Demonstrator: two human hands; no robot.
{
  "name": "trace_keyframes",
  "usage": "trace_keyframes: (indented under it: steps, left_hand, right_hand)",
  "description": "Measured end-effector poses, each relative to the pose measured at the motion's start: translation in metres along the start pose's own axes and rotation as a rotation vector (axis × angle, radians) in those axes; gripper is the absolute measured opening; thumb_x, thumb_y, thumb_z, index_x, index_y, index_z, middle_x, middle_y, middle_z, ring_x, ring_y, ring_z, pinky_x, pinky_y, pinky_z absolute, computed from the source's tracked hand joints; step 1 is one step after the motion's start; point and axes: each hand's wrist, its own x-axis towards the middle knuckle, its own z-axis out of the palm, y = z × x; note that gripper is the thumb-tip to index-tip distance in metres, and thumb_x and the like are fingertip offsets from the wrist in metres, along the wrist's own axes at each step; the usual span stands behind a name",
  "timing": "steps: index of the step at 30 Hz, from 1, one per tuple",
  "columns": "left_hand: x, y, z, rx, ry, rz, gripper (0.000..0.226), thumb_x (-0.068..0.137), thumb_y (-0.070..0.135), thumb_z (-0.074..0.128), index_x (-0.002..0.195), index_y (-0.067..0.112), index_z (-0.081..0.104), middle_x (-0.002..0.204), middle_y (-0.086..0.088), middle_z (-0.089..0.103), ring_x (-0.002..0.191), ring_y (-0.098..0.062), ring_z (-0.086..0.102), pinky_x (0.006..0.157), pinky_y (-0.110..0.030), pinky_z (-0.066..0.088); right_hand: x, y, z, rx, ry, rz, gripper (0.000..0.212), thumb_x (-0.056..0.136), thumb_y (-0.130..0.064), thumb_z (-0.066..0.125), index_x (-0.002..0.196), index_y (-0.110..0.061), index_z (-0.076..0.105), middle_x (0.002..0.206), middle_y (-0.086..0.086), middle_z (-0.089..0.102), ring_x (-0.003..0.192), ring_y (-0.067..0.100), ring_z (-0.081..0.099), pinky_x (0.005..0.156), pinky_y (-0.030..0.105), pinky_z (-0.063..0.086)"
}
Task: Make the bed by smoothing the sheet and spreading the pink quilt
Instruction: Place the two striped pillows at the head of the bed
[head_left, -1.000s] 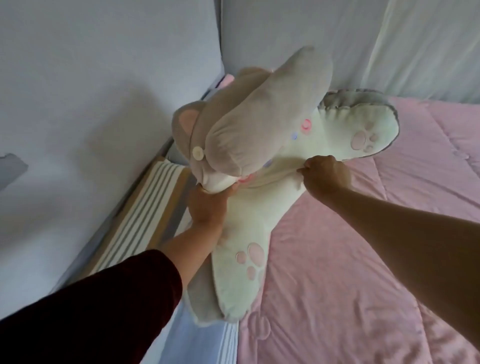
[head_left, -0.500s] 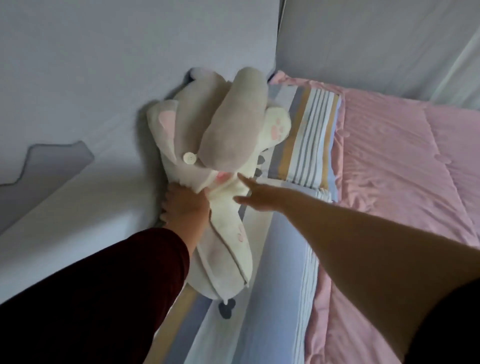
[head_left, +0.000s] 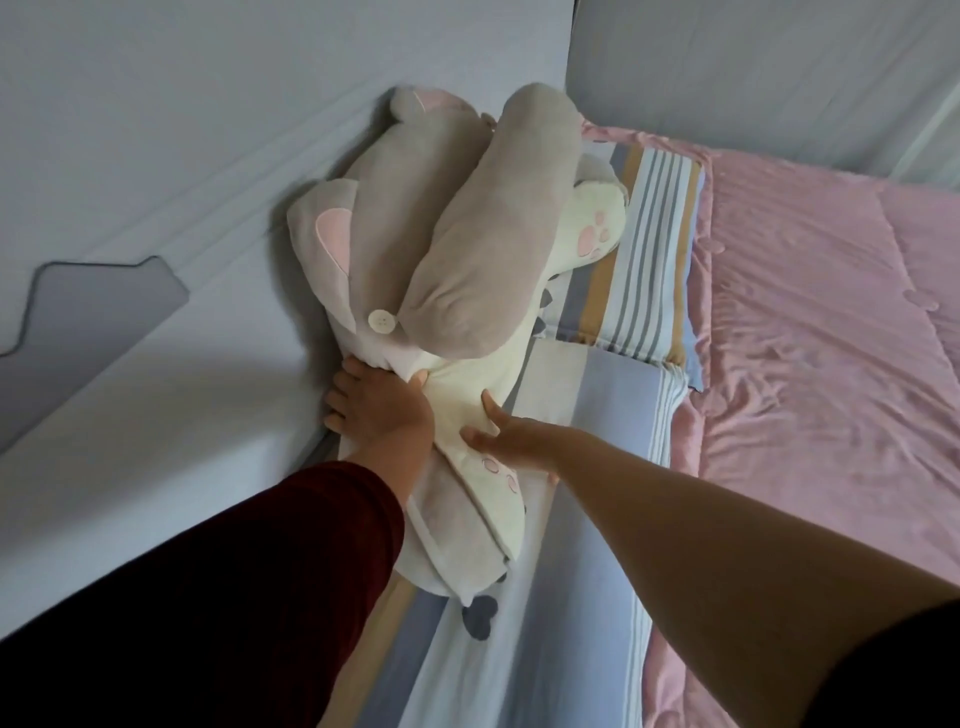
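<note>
Grey wall (head_left: 156, 130), one pink quilt (head_left: 831, 338), two striped pillows, left hand (head_left: 376, 410) gripping one plush toy (head_left: 452, 249) (right hand (head_left: 511, 434) open, touching it)

The quilt (head_left: 831, 332) is seen in plain pink with stitched seams, over the right side of the bed. The pillows (head_left: 649, 249) along the bed's left edge are striped in pale blue, white, grey and tan, with dark grey heart shapes. The plush toy (head_left: 447, 249) is coloured grey-beige on top and cream beneath, with pink inner ears, pink paw pads and 1 white button. The left sleeve (head_left: 208, 597) is dark maroon. The wall (head_left: 156, 130) is shown pale grey.
</note>
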Motion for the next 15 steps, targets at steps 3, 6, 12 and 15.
trace_keyframes:
  steps: [3, 6, 12, 15]
  left_hand:
    - [-0.003, -0.001, -0.005, -0.007, -0.007, -0.004, 0.076, 0.080, 0.049, 0.066, 0.131, 0.003, 0.033, 0.135, -0.018, 0.040, 0.128, -0.037, 0.035, 0.104, -0.049, 0.028]
    - [-0.007, -0.002, -0.013, 0.000, -0.045, 0.010, 0.073, 0.082, 0.047, 0.065, 0.130, 0.002, 0.032, 0.137, -0.018, 0.038, 0.130, -0.037, 0.034, 0.105, -0.049, 0.028]
    - [-0.015, -0.001, -0.035, 0.023, -0.115, -0.010, 0.072, 0.079, 0.040, 0.068, 0.129, 0.003, 0.032, 0.139, -0.019, 0.038, 0.130, -0.038, 0.034, 0.104, -0.050, 0.027]
    - [-0.025, -0.003, -0.050, 0.071, -0.160, -0.026, 0.074, 0.082, 0.043, 0.063, 0.135, 0.004, 0.029, 0.142, -0.018, 0.034, 0.131, -0.037, 0.032, 0.105, -0.052, 0.026]
  right_hand:
    - [-0.010, -0.002, 0.002, 0.030, 0.031, 0.003, 0.071, 0.101, -0.054, 0.028, 0.152, -0.031, -0.015, 0.150, 0.014, 0.040, 0.140, 0.033, 0.033, 0.109, 0.038, 0.028]
    - [-0.024, 0.002, 0.001, 0.003, 0.039, -0.002, 0.067, 0.101, -0.052, 0.030, 0.153, -0.034, -0.008, 0.153, 0.011, 0.034, 0.139, 0.032, 0.033, 0.105, 0.039, 0.035]
    - [-0.049, 0.013, -0.011, -0.162, 0.014, -0.087, 0.066, 0.098, -0.051, 0.041, 0.153, -0.037, 0.008, 0.155, 0.003, 0.034, 0.142, 0.025, 0.030, 0.114, 0.039, 0.027]
    - [-0.071, 0.019, -0.020, -0.174, -0.001, -0.122, 0.063, 0.097, -0.052, 0.042, 0.153, -0.037, 0.015, 0.151, 0.000, 0.041, 0.143, 0.021, 0.030, 0.116, 0.041, 0.024]
